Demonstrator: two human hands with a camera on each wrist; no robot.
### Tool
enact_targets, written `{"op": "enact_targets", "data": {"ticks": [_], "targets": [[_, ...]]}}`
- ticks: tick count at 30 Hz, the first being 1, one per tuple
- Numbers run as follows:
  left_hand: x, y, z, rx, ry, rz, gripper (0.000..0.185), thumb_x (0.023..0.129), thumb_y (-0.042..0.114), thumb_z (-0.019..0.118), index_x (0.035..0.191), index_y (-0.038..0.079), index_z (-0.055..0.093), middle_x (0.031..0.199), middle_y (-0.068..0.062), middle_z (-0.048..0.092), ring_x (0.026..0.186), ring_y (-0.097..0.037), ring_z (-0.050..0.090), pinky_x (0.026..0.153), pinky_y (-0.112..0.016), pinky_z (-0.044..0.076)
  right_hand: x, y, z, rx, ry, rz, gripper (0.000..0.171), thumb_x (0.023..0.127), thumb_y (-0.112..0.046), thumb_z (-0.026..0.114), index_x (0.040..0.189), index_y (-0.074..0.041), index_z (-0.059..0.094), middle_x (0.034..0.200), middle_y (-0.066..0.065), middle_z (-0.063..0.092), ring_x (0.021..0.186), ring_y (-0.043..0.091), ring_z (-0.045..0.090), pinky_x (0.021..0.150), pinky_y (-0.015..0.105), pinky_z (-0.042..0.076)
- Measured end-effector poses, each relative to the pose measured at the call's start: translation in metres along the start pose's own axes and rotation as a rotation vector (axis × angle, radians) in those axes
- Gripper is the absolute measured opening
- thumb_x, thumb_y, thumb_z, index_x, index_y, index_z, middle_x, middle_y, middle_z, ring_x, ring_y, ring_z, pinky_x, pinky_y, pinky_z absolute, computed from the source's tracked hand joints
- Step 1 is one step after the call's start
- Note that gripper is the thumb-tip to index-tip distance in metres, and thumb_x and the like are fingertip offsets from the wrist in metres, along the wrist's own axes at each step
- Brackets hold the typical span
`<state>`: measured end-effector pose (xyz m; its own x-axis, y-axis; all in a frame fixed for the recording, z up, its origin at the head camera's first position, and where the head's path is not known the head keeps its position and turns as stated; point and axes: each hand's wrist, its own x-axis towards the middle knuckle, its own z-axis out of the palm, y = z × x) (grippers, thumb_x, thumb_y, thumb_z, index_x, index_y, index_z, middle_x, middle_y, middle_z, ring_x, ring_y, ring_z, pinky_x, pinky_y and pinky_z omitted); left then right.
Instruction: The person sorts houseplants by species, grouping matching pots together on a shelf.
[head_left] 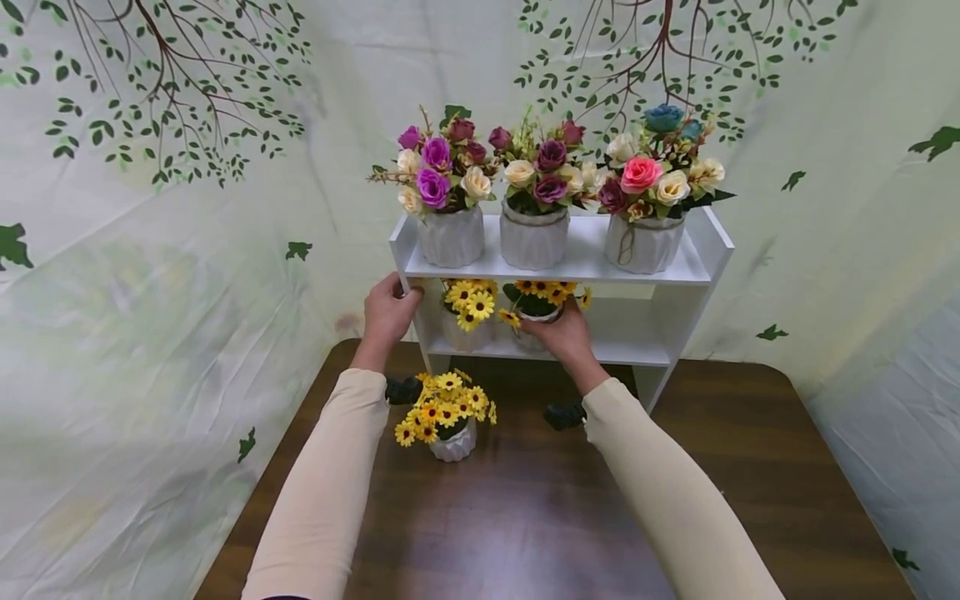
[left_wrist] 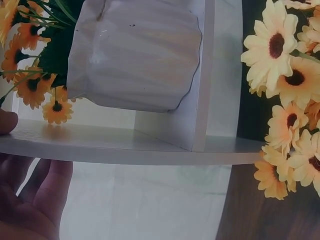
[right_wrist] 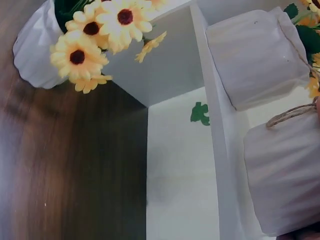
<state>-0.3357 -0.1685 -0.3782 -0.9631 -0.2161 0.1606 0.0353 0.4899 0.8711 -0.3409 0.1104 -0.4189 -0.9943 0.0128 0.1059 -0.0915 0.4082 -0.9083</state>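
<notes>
A white two-tier shelf (head_left: 592, 271) stands on a brown table (head_left: 525, 517). My left hand (head_left: 387, 312) grips the shelf's left side panel, with the thumb on one face of the board (left_wrist: 150, 150) and the fingers (left_wrist: 45, 185) on the other. On the lower tier, my right hand (head_left: 564, 333) holds a white ribbed pot of yellow daisies (head_left: 536, 302); twine is tied round this pot (right_wrist: 285, 175). A second daisy pot (head_left: 467, 321) stands just to its left on the same tier. A third daisy pot (head_left: 447, 417) sits on the table between my forearms.
Three white pots of mixed roses (head_left: 534, 196) fill the top tier. A cloth backdrop printed with green branches (head_left: 187, 208) hangs close behind and to both sides. The right half of the lower tier (head_left: 637, 333) holds nothing.
</notes>
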Motion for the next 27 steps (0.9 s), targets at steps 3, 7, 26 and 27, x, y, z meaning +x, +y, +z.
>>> {"op": "enact_targets", "data": {"ticks": [3,7,26,27], "targets": [[-0.001,-0.001,0.001,-0.006,-0.013,-0.005,0.040,0.094,0.024,0.056,0.132,0.010,0.060,0.133,-0.016,0.064,0.120,-0.036,0.061,0.101,-0.053,0.050,0.001,0.004,0.006,0.034,0.011,-0.002,0.091,0.077,-0.027,0.082,0.150,-0.006,0.032,0.146,0.018,0.048,0.134,0.034,0.048,0.112,0.049,0.041],[-0.003,-0.002,0.001,-0.002,-0.022,-0.016,0.040,0.094,0.024,0.056,0.131,0.010,0.060,0.133,-0.015,0.064,0.120,-0.036,0.061,0.101,-0.053,0.050,0.002,0.011,0.013,0.111,0.027,0.016,0.093,0.076,-0.023,0.083,0.151,-0.007,0.030,0.148,0.016,0.046,0.137,0.032,0.045,0.114,0.048,0.039],[0.002,-0.002,0.004,0.011,0.000,-0.015,0.041,0.093,0.026,0.057,0.131,0.011,0.060,0.133,-0.016,0.064,0.121,-0.037,0.061,0.100,-0.054,0.051,-0.011,0.021,0.019,0.089,0.129,-0.053,0.099,0.080,-0.032,0.079,0.156,-0.007,0.020,0.155,0.019,0.036,0.143,0.033,0.038,0.115,0.051,0.037],[0.002,-0.001,0.004,0.010,-0.002,-0.008,0.041,0.094,0.026,0.057,0.131,0.011,0.060,0.133,-0.016,0.064,0.121,-0.037,0.061,0.100,-0.054,0.051,-0.016,0.022,0.020,0.084,0.184,-0.064,0.095,0.080,-0.033,0.079,0.154,-0.008,0.025,0.153,0.018,0.038,0.142,0.033,0.039,0.115,0.051,0.036]]}}
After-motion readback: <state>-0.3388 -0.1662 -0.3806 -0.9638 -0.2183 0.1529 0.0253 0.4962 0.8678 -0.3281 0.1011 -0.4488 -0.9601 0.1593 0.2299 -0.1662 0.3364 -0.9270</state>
